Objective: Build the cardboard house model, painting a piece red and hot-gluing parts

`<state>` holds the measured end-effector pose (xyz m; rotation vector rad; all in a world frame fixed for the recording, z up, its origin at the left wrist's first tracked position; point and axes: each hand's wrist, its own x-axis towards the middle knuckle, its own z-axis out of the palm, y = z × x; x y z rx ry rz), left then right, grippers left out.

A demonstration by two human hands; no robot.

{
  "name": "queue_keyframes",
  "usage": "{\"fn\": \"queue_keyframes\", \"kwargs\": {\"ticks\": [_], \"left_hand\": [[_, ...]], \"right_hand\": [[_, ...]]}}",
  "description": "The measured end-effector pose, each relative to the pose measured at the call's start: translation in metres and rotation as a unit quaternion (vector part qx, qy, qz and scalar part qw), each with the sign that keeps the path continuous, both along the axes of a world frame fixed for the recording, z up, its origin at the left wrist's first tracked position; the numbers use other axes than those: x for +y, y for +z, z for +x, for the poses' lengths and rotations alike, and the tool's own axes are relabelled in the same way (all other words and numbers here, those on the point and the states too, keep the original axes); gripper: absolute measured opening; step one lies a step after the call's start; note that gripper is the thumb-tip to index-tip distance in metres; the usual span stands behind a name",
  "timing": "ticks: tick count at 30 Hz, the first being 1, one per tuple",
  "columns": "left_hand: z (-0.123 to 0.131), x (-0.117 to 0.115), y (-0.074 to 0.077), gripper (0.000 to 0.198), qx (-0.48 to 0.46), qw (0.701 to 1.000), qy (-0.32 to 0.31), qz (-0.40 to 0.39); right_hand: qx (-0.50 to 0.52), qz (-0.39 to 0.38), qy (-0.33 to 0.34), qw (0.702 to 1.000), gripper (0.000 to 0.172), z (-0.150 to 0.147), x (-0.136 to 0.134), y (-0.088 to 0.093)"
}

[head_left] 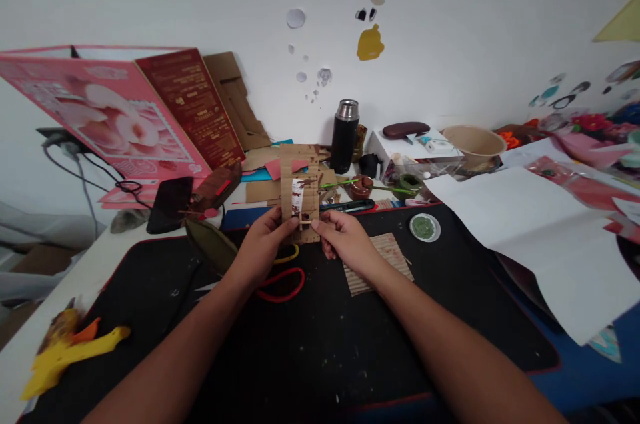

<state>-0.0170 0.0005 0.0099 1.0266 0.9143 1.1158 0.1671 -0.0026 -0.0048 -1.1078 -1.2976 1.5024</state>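
A small cardboard piece with a white, brown-marked patch is held up over the black mat between my two hands. My left hand grips its lower left edge, thumb on the front. On the lower right, my right hand pinches the same piece, its thumb near a short pale strip that lies across the cardboard. Under my left hand lie scissors with red and yellow handles. Beside my right wrist, a corrugated cardboard square rests on the mat.
A yellow glue gun lies at left, near a phone and a pink box. A black thermos stands behind my hands. To the right are a dish of green paint and large white paper.
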Motion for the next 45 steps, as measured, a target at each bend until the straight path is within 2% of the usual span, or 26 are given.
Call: {"fn": "queue_keyframes", "kwargs": {"ticks": [23,31,41,45], "left_hand": [[-0.0006,0.0005,0.0024,0.051,0.016,1.0,0.011,0.01],[-0.0016,0.0011,-0.0011,0.05,0.012,1.0,0.008,0.01],[-0.0036,0.0015,-0.0013,0.05,0.026,0.999,0.001,0.017],[-0.0039,0.0012,-0.0019,0.048,0.018,1.0,-0.003,0.015]], "right_hand": [[0.01,0.0,-0.004,1.0,0.043,-0.0024,-0.0011,0.001],[0.006,0.001,-0.003,1.0,0.045,-0.0019,-0.0006,0.0001],[-0.003,0.003,0.002,1.0,0.037,-0.0022,-0.0004,-0.0013],[-0.002,0.004,-0.001,1.0,0.04,-0.0017,-0.001,0.0]]}}
